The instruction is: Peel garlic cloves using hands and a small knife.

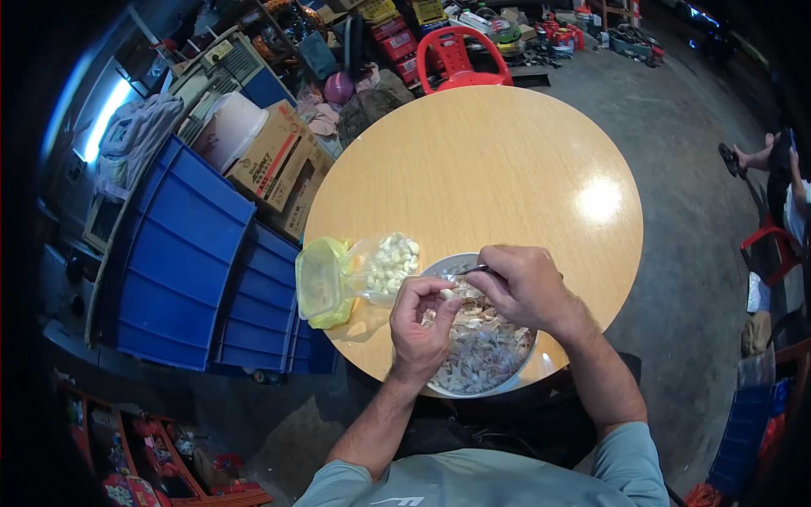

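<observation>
Over the bowl, my left hand [418, 334] pinches a pale garlic clove [446, 294] between thumb and fingers. My right hand [530, 286] is closed round a small knife [476, 269], whose blade points left toward the clove. Below both hands stands a round white bowl [463, 394], with papery garlic skins [486, 359] heaped inside; my hands hide its upper part. Left of the bowl lies a clear plastic bag [361, 272] with many peeled garlic cloves [395, 260]. Beside that bag sits a translucent plastic container [320, 280] in a yellow bag [336, 318].
All this rests on a round wooden table [473, 169]. A red plastic chair [460, 59] stands at its far side. Blue panels [182, 262] and cardboard boxes [274, 160] crowd the left. A seated person [781, 169] is partly visible at the far right.
</observation>
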`<state>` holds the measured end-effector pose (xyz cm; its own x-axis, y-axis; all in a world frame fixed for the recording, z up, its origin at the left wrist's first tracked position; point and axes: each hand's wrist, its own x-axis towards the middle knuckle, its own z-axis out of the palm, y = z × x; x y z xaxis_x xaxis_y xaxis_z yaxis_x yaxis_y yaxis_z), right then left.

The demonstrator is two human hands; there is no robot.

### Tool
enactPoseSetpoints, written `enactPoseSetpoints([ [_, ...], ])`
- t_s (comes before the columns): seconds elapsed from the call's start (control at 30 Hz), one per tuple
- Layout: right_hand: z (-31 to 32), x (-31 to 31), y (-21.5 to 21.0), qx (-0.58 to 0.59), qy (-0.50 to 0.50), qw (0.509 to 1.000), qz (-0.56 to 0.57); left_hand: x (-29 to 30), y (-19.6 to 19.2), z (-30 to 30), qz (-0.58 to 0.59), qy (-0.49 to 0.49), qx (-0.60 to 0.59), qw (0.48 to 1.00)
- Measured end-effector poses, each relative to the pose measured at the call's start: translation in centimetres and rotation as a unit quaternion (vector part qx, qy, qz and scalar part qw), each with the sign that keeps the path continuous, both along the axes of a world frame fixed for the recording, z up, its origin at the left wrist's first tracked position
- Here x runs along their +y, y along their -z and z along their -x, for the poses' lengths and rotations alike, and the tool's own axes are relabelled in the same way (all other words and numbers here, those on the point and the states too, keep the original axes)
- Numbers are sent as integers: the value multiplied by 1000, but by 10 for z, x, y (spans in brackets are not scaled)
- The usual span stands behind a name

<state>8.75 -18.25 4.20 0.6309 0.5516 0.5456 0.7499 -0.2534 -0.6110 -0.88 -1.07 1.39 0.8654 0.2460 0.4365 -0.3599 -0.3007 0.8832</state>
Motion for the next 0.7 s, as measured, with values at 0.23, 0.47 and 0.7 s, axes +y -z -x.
enactPoseSetpoints([
  [0.23,-1,3,-1,-2,7,1000,-8,13,14,5,-8,-8,28,1000],
  [0.47,-1,-1,-2,16,13,1000,-16,50,1,8,-163,-104,4,981],
  [0.7,-2,0,-2,5,8,1000,0,129,-23,-2,-318,-154,108,929],
])
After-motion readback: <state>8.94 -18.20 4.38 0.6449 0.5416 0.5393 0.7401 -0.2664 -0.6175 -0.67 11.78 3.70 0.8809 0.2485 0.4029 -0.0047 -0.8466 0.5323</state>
